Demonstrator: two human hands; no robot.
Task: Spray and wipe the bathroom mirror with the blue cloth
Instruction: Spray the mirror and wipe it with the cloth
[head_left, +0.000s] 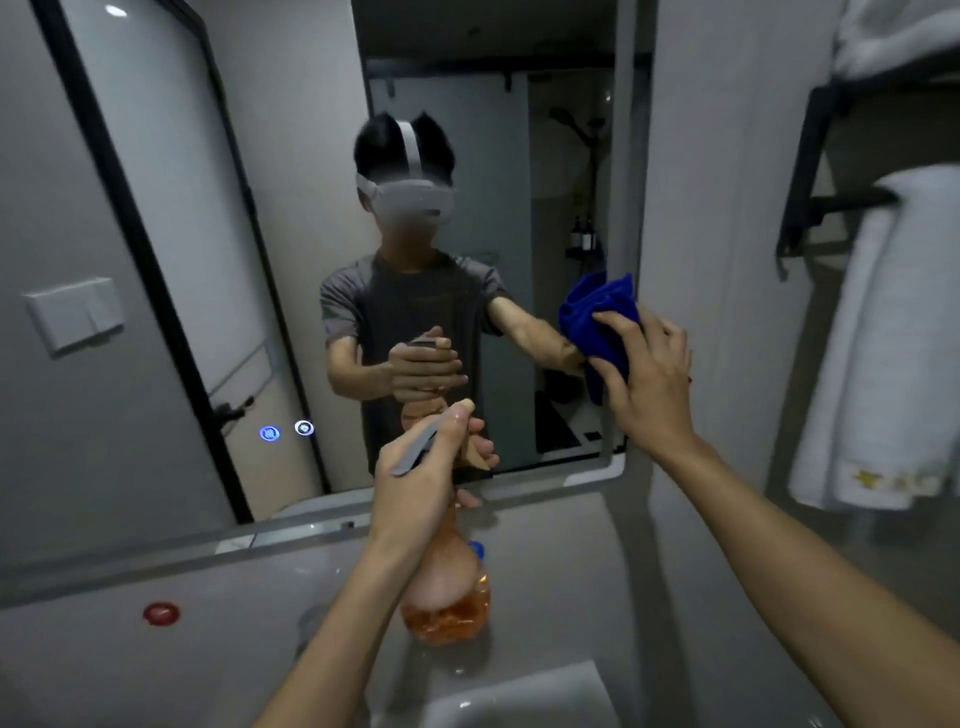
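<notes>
The bathroom mirror fills the wall ahead and reflects a person wearing a headset. My right hand presses the bunched blue cloth against the glass near the mirror's right edge. My left hand grips the neck of an orange spray bottle, thumb on top of its grey trigger head, nozzle facing the mirror's lower middle. The bottle hangs over the sink area, its lower part full of orange liquid.
White towels hang on a black rack at the right. A white basin lies below the bottle. A red round object sits on the grey counter at left. Two lit touch buttons glow low on the mirror.
</notes>
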